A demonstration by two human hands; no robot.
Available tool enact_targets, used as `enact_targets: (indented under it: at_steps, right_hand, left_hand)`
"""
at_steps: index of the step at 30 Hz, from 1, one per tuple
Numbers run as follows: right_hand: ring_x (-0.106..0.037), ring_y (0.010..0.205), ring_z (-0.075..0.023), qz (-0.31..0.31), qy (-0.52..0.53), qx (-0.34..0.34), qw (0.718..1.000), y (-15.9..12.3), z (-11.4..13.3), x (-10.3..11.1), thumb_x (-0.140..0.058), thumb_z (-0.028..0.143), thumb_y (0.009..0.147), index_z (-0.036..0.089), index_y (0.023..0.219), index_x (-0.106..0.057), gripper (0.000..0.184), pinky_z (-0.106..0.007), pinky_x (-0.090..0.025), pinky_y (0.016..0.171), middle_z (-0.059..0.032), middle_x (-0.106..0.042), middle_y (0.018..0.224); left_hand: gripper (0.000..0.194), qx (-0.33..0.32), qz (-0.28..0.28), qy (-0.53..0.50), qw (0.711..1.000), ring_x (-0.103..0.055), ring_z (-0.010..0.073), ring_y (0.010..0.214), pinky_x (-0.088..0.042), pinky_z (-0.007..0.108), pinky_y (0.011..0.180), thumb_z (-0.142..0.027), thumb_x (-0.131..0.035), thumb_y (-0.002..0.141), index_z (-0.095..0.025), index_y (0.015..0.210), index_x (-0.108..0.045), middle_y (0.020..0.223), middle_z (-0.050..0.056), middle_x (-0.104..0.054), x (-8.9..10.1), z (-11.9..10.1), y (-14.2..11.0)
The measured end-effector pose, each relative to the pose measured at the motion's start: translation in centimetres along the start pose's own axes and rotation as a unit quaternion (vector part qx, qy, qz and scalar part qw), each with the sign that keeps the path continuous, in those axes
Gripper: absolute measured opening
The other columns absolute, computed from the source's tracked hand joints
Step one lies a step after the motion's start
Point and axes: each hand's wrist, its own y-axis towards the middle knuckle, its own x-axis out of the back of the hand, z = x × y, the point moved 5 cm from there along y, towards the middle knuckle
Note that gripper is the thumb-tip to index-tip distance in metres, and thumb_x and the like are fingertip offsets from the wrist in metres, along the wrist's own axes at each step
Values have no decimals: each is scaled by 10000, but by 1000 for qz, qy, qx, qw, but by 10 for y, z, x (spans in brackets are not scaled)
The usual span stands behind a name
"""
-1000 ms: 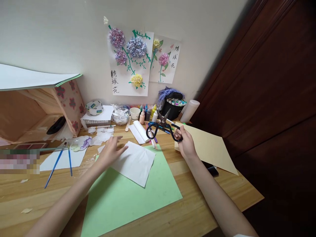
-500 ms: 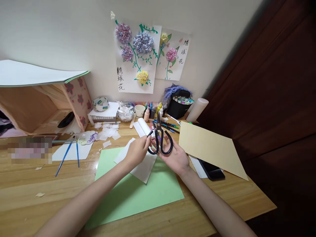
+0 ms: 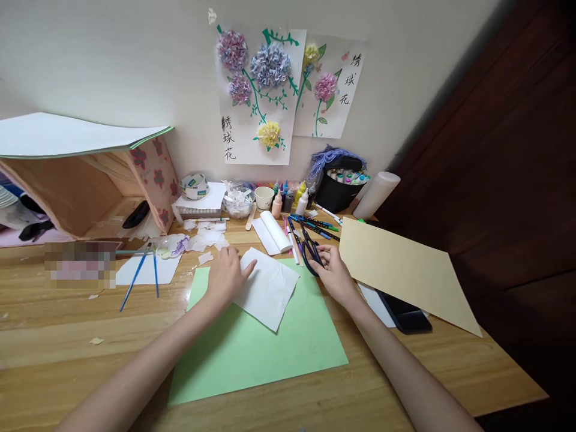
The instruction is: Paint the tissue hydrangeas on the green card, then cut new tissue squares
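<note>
My right hand [image 3: 333,275] grips the black-handled scissors [image 3: 310,251] by a handle loop, near the green sheet's upper right corner, with the blades pointing away from me. My left hand [image 3: 227,273] is open over the left side of a white tissue paper piece [image 3: 270,290], thumb spread to the right. Whether its fingertips touch the paper I cannot tell. Beneath the tissue lies a large light green sheet [image 3: 265,360]. Just beyond sits a partly rolled white paper [image 3: 275,231], with several pens and markers [image 3: 317,225] to its right.
A tan board [image 3: 405,270] overlaps a black phone [image 3: 407,315] on the right. Paint bottles [image 3: 301,203], a paper cup [image 3: 264,198] and a black marker case [image 3: 339,187] line the wall. Brushes [image 3: 134,282] and paper scraps [image 3: 204,240] lie left; a fabric-covered box [image 3: 150,183] stands behind.
My hands have moved apart. The left let go of the scissors and came down by the tissue; the right turned over and carries the scissors lower and to the right.
</note>
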Motion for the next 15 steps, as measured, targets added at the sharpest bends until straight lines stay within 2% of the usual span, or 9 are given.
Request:
enact_targets:
  at_steps: [2,4,8,11,13,15]
  right_hand:
    - [-638,857,-244,-25,-172,8,985,1,-6,2,-518,249,786,212,1003,-450,231,-378,-484,748,-95,-656,951]
    - [-624,901,-274,-28,-259,24,965,-1,-6,-1,-493,200,788,199,982,-502,194,-395,-475,770,-111,-633,966]
    - [-580,947,-294,-38,-294,43,954,-5,-2,-7,-494,165,783,163,939,-556,167,-421,-445,847,-151,-548,1015]
    - [-559,926,-307,-38,-345,64,936,-4,2,-9,-497,202,808,163,887,-583,123,-436,-444,833,-139,-548,943]
    - [-546,924,-311,-56,-363,88,926,-4,6,-7,-473,235,839,167,880,-593,144,-447,-444,820,-134,-568,911]
    - [-545,934,-292,-65,-319,117,938,-5,12,-7,-448,268,870,174,923,-596,183,-439,-442,832,-125,-594,934]
  left_hand:
    - [393,6,21,-32,999,-542,298,957,-407,359,745,-454,-544,805,-110,993,-535,1005,158,-576,-10,12,0]
    - [315,16,31,-95,995,-548,266,938,-416,340,720,-419,-576,785,-156,952,-529,994,108,-573,-16,19,-1]
    - [191,23,24,-175,984,-545,213,841,-403,312,664,-378,-592,769,-211,841,-536,915,34,-565,-20,27,-1]
    - [174,0,17,-237,971,-533,181,770,-400,297,659,-337,-601,763,-213,873,-550,856,12,-558,-22,29,1]
    - [175,-8,15,-302,953,-527,163,746,-402,285,669,-320,-600,765,-206,892,-562,843,9,-565,-23,30,2]
    - [171,-11,18,-365,931,-504,147,707,-395,274,668,-329,-599,773,-198,881,-582,794,0,-559,-23,30,3]
